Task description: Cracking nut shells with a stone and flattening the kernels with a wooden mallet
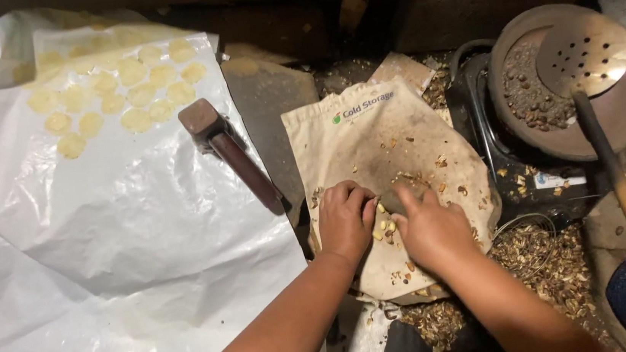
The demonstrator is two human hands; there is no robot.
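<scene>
Both hands work low over a stained cloth bag (377, 128) spread flat on the floor, and the pale shelled kernels (384, 227) lie in a small loose cluster right between them. The left hand (345, 219) rests palm down just to the left of the cluster, its fingers (362, 199) curled loosely and touching the cloth, not visibly closed on anything. The right hand (431, 227) sits just to the right, index finger stretched forward and up the bag toward a dark patch of crushed shell, the other fingers bent; whether it pinches a kernel underneath cannot be told. The kernels are about equally close to both hands, touching or nearly touching the inner fingertips of each, and the cluster runs roughly along the gap between the hands, toward the person. Broken shell bits (542, 253) are scattered over the bag and heaped on the floor to the right. Well to the left, a wooden mallet (230, 153) lies with its handle slanting toward the bag, on the edge of a white plastic sheet (120, 240) that carries rows of flat yellow discs (114, 92). To the upper right stands a round pan of dark nuts (531, 94) with a perforated ladle (584, 54) resting on it.
</scene>
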